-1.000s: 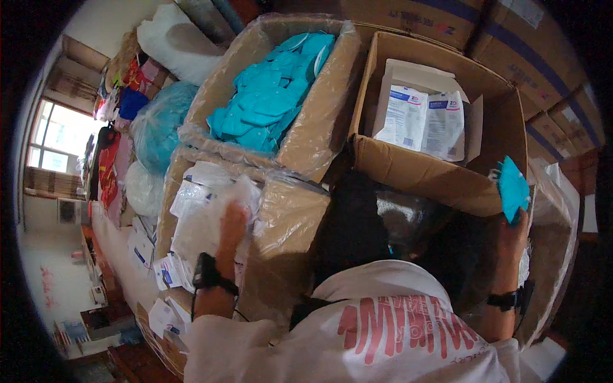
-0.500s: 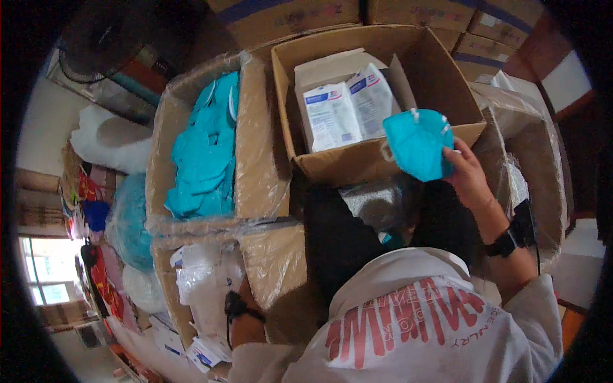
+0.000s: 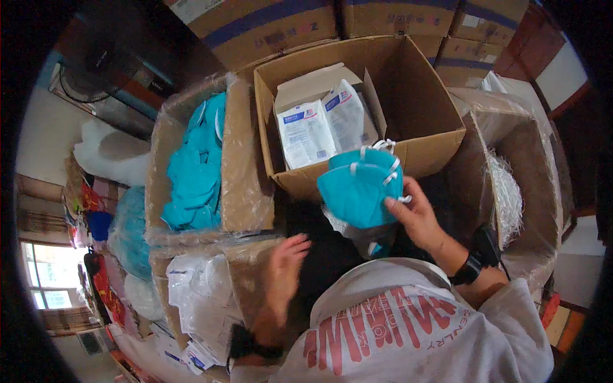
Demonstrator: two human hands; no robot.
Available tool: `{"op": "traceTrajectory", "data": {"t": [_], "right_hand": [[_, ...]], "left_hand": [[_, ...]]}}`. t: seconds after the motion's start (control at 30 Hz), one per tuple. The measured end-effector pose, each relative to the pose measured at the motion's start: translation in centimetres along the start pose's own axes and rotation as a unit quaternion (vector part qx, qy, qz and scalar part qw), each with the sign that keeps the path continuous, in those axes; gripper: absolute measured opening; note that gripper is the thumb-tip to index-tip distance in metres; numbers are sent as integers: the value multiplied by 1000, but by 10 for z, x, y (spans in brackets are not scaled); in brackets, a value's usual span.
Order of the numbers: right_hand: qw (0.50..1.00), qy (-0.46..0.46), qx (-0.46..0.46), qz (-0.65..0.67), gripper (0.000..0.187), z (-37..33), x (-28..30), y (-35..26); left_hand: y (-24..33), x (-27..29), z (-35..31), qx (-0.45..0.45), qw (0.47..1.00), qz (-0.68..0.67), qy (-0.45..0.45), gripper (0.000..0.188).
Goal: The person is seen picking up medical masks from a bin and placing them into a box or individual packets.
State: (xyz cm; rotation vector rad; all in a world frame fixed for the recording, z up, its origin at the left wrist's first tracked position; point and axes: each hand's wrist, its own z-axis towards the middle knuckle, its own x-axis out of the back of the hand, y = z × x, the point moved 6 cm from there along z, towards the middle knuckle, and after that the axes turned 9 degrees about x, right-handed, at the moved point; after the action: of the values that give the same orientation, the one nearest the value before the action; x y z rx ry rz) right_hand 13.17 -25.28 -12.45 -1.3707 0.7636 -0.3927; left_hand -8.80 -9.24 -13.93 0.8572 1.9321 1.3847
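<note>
My right hand [image 3: 418,217] pinches the edge of a teal face mask [image 3: 361,195] with white straps, held above my lap. A second teal edge shows behind its front; I cannot tell whether that is another mask. My left hand [image 3: 285,268] is slightly blurred, its fingers stretched out and nothing in them. It hovers by the right side of a plastic-lined carton [image 3: 255,258] that holds clear and white pouches [image 3: 201,290]. In front of the mask stands a large cardboard box [image 3: 421,143], with white printed packets [image 3: 306,135] in a smaller open carton inside.
At left, a plastic-lined carton [image 3: 249,191] holds a heap of teal masks [image 3: 195,172]. Another lined box [image 3: 543,140] at right contains a bundle of white strands [image 3: 507,204]. Closed cartons [image 3: 281,29] are stacked at the back. A fan [image 3: 96,70] stands far left.
My left hand has come up out of the lower-left carton and moved right toward my lap. My right hand has brought the mask left and closer to me.
</note>
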Motion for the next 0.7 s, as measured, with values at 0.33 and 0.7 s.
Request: {"op": "traceTrajectory", "data": {"t": [0.33, 0.7], "right_hand": [[996, 65, -33, 58, 46, -40, 24, 20], [957, 17, -246, 152, 33, -66, 32, 60]], "left_hand": [[-9, -140, 69, 159, 978, -112, -80, 29], [-18, -157, 101, 77, 995, 16, -58, 35]]}}
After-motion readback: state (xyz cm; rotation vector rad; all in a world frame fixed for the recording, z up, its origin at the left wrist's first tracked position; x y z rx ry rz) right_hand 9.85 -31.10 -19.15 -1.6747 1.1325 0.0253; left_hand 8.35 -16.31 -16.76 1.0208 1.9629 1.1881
